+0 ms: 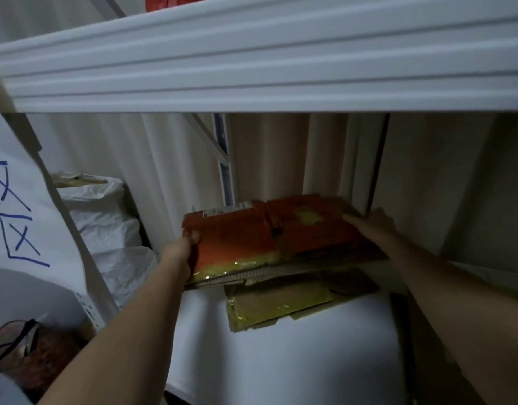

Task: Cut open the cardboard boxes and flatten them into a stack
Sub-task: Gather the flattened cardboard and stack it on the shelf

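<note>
Orange flattened cardboard [237,238] atop stacked sheets [281,302] on a white shelf [281,361], left hand [179,252] gripping its edge, right hand [372,226] flat, fingers straight, on its far corner

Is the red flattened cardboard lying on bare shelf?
No, the red flattened cardboard rests on other flattened cardboard pieces stacked on the white shelf.

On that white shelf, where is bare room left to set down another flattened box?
Bare white shelf lies in front of the cardboard stack, between the two forearms. The back is crowded: the orange flattened box, held by the left hand and right hand, tops the stack.
</note>
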